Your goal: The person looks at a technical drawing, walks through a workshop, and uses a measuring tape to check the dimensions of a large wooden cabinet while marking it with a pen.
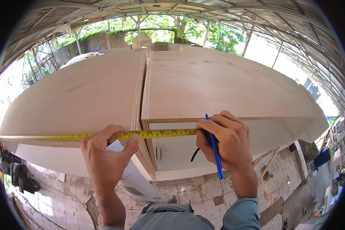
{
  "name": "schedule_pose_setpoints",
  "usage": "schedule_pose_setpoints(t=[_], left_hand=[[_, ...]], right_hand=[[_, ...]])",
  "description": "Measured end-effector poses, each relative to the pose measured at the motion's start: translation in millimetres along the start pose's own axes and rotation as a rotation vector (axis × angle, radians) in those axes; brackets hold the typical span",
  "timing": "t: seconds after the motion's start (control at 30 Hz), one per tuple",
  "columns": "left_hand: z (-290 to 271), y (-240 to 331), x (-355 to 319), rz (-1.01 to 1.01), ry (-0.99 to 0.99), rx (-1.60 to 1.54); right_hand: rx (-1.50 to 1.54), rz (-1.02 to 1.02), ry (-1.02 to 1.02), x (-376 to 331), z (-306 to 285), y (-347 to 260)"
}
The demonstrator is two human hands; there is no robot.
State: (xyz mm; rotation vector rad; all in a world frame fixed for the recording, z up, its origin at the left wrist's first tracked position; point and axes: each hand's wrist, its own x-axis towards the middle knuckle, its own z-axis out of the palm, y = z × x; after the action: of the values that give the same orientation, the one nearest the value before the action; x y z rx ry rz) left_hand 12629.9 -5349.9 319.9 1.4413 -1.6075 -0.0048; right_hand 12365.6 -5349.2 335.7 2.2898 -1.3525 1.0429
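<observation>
Currently, in the head view, a yellow tape measure (166, 133) runs from nine o'clock to just below centre, over wooden panels (80, 92). At eight o'clock the left hand (106, 155) pinches it and white paper (136, 178); at four the right hand (232, 143) clutches it and a blue pen (216, 153). Juggling paper could loosen the pinch, letting the tape slip.

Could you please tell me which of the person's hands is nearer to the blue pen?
The right: the right hand holds the blue pen. The left hand is apart from it, farther left, at the yellow tape measure and holding white paper.
</observation>
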Motion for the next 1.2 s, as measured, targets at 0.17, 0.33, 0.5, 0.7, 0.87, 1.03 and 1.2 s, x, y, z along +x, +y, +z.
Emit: schedule_pose_setpoints(t=[0.17, 0.33, 0.5, 0.7, 0.87, 1.03, 1.2], left_hand=[[5.6, -5.6, -0.6, -0.019, 0.014, -0.078], [4.0, -0.3, -0.2, -0.038, -0.011, -0.07], [-0.2, -0.6, 0.1, 0.009, 0.005, -0.028], [-0.3, 4.7, 0.4, 0.023, -0.004, -0.018], [-0.3, 2.0, 0.1, 0.025, 0.006, -0.01], [1.6, 3.4, -1.0, 0.033, 0.019, 0.001], [3.2, -1.1, -0.8, 0.028, 0.028, -0.023]], right_hand=[[-0.007, 0.015, 0.032, -3.4, -2.9, 5.6], [-0.014, 0.011, 0.025, -7.4, -9.6, 13.1], [-0.026, 0.024, 0.053, -8.4, -11.2, 17.7], [-0.049, 0.093, 0.055, -14.7, -24.4, 27.2], [-0.05, 0.105, 0.052, -18.7, -28.8, 33.9], [-0.059, 0.102, 0.033, -22.1, -35.5, 39.6], [-0.064, 0.099, 0.028, -22.1, -37.9, 45.6]])
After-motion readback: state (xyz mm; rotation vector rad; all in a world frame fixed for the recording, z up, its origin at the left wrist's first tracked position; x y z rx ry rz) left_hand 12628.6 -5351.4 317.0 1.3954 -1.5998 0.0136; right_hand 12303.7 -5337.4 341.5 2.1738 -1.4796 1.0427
